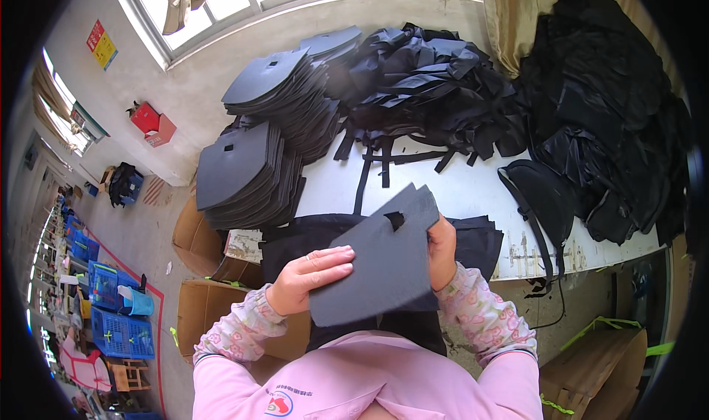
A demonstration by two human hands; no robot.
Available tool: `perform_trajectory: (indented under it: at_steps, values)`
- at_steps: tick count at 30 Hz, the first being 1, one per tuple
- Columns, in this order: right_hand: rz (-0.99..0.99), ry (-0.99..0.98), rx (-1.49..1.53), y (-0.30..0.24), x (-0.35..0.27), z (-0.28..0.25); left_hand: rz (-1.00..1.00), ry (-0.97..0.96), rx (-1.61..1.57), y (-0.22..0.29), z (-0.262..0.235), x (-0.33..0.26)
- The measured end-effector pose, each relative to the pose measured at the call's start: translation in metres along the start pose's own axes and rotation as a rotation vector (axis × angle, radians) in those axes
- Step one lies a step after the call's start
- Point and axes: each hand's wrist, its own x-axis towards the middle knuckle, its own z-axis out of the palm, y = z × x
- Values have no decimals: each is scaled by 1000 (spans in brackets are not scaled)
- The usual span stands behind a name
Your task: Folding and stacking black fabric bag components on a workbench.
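A dark grey foam panel (377,272) with a small cut-out near its far end is held tilted in front of my chest. My left hand (310,276) is at its left edge, fingers laid straight over the top face, thumb hidden. On the far right edge, my right hand (443,251) grips the panel, its fingers partly hidden behind it. The far end shows a notch that could be a second layer; I cannot tell. Below the panel, black fabric pieces (478,246) lie along the table's near edge.
Stacks of similar grey panels (240,169) stand on the white table (325,187) at the left. Black fabric parts with straps (443,87) are heaped at the back. A black bag piece (543,198) and a tall black pile (598,73) lie right. Cardboard boxes (210,309) stand below.
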Motion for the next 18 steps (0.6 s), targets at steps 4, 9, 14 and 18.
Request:
perform_trajectory:
  at_steps: [4, 9, 14, 18]
  values:
    - [144, -62, 312, -2, 4, 2, -77, -434, -176, 4, -18, 16]
    - [61, -314, 202, -11, 10, 18, -224, 87, -145, -9, -2, 28]
    - [453, -523, 635, -17, 20, 2, -113, 224, 123, -11, 16, 40]
    - [750, -806, 813, -36, 34, -16, 20, 218, 370, -14, 12, 51]
